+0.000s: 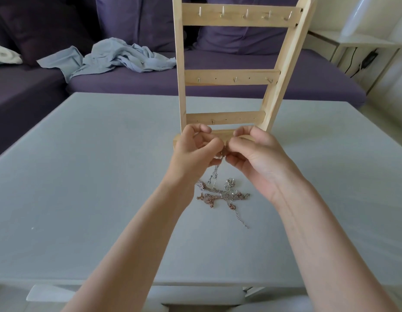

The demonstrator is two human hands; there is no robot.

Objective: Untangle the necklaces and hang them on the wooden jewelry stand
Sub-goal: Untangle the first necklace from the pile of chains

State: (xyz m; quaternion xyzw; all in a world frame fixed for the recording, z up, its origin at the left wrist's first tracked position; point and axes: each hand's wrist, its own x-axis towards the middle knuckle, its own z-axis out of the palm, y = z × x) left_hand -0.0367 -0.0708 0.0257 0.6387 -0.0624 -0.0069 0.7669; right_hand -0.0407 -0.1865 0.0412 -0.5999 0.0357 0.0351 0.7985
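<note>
The purple sofa (240,70) fills the back of the view behind the wooden jewelry stand (229,75), with a crumpled pale blue shirt (119,57) lying on its seat to the stand's left and a white side table (357,45) off to the stand's right. The grey bench (83,176) carries the stand, which is upright at the far middle of the top, its three crossbars showing small metal hooks (234,80), every one of them bare. Just in front of the stand's base the left hand (195,152) and the right hand (258,158) are raised close together, fingertips nearly meeting; the fingers of both are curled tight and pinch a thin silver chain (215,171) between them (the exact pinch point is hidden by the knuckles). That chain drops down from the hands to the tangle of necklaces (222,194), a knot of silver and rose-gold strands lying on the bench nearer the person than the stand, with one loose clasp end (241,219) trailing further from the stand still. Judging by this, the task is near its start: one strand is being picked at, the knot is mostly intact, and nothing hangs on the stand. Left to do is freeing each necklace in turn and looping them over the hooks.
</note>
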